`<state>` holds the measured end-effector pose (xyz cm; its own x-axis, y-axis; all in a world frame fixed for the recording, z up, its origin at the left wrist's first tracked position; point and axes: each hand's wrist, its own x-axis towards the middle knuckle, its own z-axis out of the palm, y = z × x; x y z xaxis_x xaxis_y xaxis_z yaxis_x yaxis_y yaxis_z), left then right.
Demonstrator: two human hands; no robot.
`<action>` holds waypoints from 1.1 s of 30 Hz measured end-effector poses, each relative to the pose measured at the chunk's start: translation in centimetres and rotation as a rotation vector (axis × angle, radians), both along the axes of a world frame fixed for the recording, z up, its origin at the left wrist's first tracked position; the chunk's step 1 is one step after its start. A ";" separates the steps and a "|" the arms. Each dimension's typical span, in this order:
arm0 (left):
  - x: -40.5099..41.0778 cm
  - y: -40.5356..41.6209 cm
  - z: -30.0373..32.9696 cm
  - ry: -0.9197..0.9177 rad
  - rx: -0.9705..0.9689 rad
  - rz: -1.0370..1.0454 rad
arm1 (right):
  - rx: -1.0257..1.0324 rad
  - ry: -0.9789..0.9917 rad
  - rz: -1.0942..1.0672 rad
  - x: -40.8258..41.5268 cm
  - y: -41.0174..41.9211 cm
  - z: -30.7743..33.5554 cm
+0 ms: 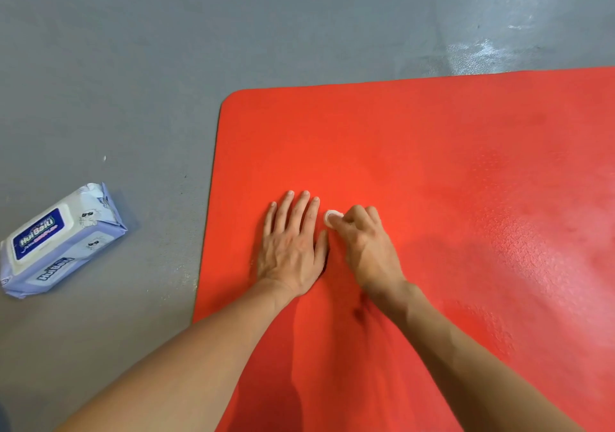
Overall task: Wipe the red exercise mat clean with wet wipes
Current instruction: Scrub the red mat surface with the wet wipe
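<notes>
Mat is being steadied by the flat, released left hand; the right hand is pinching what looks like a balled wipe, best rubbed in small, firm strokes.

The exercise mat is bright red with a fine pebbled texture that shines pale pink on its right side. The floor is plain grey with a whitish glossy patch. The wipes pack is pale lavender-blue, printed with small cartoon figures, a white lid and a dark blue label. The wet wipe is white.
</notes>
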<state>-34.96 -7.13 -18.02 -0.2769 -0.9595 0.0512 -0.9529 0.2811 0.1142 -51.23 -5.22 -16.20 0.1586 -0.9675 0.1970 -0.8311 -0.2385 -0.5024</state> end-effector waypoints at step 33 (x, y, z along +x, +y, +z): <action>0.6 -3.5 -0.2 -0.010 -0.036 0.087 | 0.005 -0.004 -0.487 -4.3 -9.3 -0.9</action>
<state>-34.39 -10.60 -18.21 -0.1937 -0.9775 0.0836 -0.9748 0.2014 0.0963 -55.49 -14.53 -17.08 -0.3140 -0.9299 0.1917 -0.8433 0.1804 -0.5062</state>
